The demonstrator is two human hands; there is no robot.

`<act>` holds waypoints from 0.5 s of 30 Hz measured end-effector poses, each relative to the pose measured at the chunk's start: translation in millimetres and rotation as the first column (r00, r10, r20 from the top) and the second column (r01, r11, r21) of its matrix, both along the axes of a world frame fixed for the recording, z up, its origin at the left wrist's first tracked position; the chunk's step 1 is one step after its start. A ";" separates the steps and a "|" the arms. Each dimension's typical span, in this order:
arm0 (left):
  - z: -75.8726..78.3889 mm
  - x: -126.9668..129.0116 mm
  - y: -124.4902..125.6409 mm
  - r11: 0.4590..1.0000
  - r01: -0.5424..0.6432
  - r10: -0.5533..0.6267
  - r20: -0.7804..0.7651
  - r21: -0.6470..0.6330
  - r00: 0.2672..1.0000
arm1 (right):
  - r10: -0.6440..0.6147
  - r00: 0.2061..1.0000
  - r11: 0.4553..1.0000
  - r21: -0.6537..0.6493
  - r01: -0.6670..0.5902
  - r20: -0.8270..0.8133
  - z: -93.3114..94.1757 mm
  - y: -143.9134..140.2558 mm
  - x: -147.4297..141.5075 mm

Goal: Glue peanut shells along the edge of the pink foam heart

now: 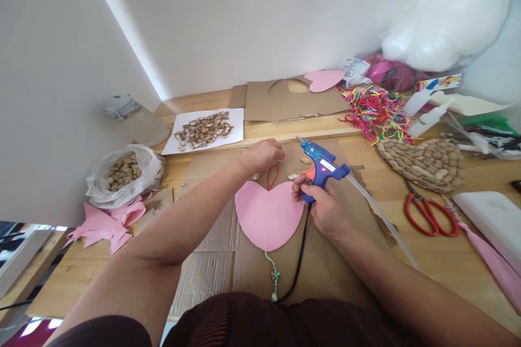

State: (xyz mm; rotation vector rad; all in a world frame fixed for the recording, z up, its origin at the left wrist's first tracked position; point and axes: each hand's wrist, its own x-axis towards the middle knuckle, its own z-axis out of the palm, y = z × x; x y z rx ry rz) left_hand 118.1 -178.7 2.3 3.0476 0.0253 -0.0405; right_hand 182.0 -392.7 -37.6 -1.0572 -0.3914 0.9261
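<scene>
My right hand (323, 206) grips a blue hot glue gun (321, 165) with a lit red light, its nozzle pointing up and left. A clear glue stick (376, 209) trails from its back. Just above a pink paper heart (266, 217), my left hand (266, 156) is closed in a pinch; what is between the fingertips is too small to make out. A red loop (272, 176) rises from the heart's top notch, and a green beaded cord (274, 279) hangs from its point. Peanut shell halves (293, 177) lie near the heart's upper edge.
Behind lie peanut shells (203, 130) on white paper and a cardboard sheet (293, 105). A bag of peanuts (124, 173) and pink scraps (103, 225) stand left. On the right are colourful cords (376, 111), a peanut-covered heart (423, 162) and red-handled scissors (431, 217).
</scene>
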 end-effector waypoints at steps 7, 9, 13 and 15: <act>8.1 -1.7 -5.1 0.992 0.033 -0.027 -0.051 0.126 0.998 | -0.027 1.000 0.999 -0.020 0.027 -0.005 -4.3 1.4 -0.9; 12.2 0.4 -9.7 0.983 0.058 -0.047 -0.069 0.175 0.996 | -0.029 1.000 0.999 -0.021 0.029 -0.006 -4.8 1.7 -0.6; 19.2 1.9 -15.9 0.957 0.085 -0.060 -0.099 0.277 0.993 | -0.031 0.999 0.999 -0.021 0.031 -0.007 -5.2 2.1 -0.3; 20.6 0.0 -14.9 0.949 0.068 -0.044 -0.084 0.307 0.995 | -0.035 0.999 0.999 -0.020 0.034 -0.009 -4.8 2.1 -0.4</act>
